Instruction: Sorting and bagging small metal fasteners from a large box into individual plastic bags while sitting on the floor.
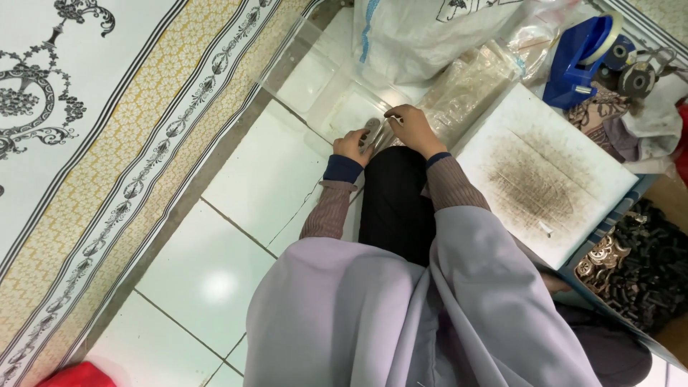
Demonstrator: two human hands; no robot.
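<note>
A seated person is seen from above, looking down past a lilac garment to two hands held together above a black-clad knee. The left hand (352,145) is curled around a small round grey metal piece (372,128), which is pinched between its fingers just over the knee. The right hand (411,126) is closed beside it, fingertips bunched at the edge of the same piece; what is gripped there, if anything, is too small to be made out.

Directly beyond the hands a clear plastic tray (315,68) is set on the white floor tiles (265,172). A heap of clear plastic packets (469,82) is piled just to the right of the hands, and a white woven sack (423,36) lies behind it. To the right of the knee a white foam board (545,172), darkened by a brown smudge, is laid over a blue crate (631,208). Small black parts (656,265) and ornate copper-coloured pieces (602,258) are held in the crate. A blue tape dispenser (577,57) stands at the top right. A patterned rug (93,143) is spread along the left
</note>
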